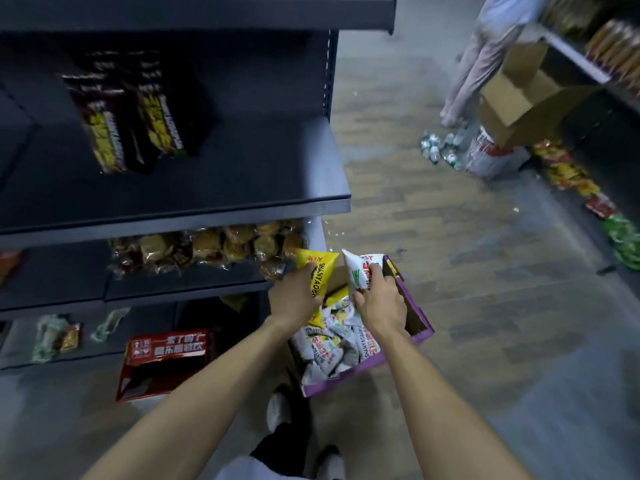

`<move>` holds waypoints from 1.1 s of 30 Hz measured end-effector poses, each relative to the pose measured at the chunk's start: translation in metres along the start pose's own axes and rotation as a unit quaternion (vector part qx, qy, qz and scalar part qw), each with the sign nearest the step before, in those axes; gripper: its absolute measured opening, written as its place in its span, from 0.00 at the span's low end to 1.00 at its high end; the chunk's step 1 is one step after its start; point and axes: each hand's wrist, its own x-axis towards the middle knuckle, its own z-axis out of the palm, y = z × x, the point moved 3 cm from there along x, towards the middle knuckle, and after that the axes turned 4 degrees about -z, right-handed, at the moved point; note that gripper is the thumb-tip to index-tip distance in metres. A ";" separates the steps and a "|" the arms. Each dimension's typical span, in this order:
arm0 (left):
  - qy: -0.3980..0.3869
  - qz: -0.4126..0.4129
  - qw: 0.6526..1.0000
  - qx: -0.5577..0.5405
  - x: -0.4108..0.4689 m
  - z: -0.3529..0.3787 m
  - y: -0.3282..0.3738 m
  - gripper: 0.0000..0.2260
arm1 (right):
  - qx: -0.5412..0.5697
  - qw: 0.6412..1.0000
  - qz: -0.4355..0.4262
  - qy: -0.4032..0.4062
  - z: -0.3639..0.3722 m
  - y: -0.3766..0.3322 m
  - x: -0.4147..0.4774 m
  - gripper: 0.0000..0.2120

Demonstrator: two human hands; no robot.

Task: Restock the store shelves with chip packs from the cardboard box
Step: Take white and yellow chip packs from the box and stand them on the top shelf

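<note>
Low in the frame's middle, the left hand (294, 299) grips a yellow pack (320, 271) and the right hand (379, 299) a white pack (360, 270), both above the box (417, 323). Picking looks done; next they should go up to the dark shelf (242, 174) at upper left.

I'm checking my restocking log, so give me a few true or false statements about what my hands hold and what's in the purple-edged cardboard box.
1. The left hand grips a yellow chip pack. True.
2. The right hand is empty. False: it grips a white chip pack.
3. The purple-edged cardboard box is empty. False: white packs fill it.
4. A red carton lies left of the box. True.
</note>
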 end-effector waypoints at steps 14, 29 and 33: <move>0.246 -0.039 0.967 -0.053 -0.087 -0.149 -0.015 0.33 | 0.101 0.958 -0.224 0.150 -0.105 -0.122 -0.070 0.27; 0.437 0.014 0.897 -0.059 -0.108 -0.372 -0.071 0.34 | 0.138 0.880 -0.346 0.296 -0.219 -0.319 -0.106 0.27; 0.462 0.035 0.885 -0.051 -0.099 -0.419 -0.105 0.34 | 0.142 0.876 -0.341 0.310 -0.234 -0.368 -0.099 0.26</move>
